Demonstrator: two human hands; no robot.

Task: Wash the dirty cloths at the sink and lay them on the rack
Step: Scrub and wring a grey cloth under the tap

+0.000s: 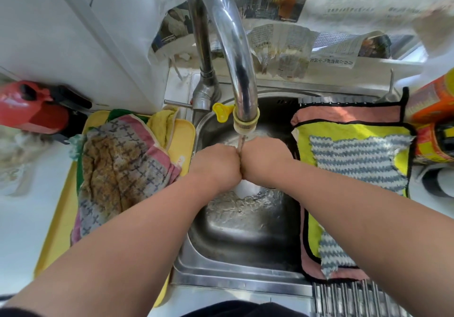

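1. Currently both hands meet knuckle to knuckle over the sink (245, 233), under the thin stream from the faucet (228, 34).
2. The left hand (216, 167) and right hand (264, 159) each keep a closed grip, fingers curled under, on a white cloth (245, 189) that bulges out beneath them.
3. Left of the sink, a yellow tray (184, 132) on the tabletop (24, 218) holds a stained cross-patterned cloth (118, 169), with a yellow cloth (161, 125) behind it.
4. Right of the sink, a grey-striped cloth (356, 154) lies on a yellow black-edged cloth (307, 149) and a pink cloth (344, 112), spread over the rack (356, 297).
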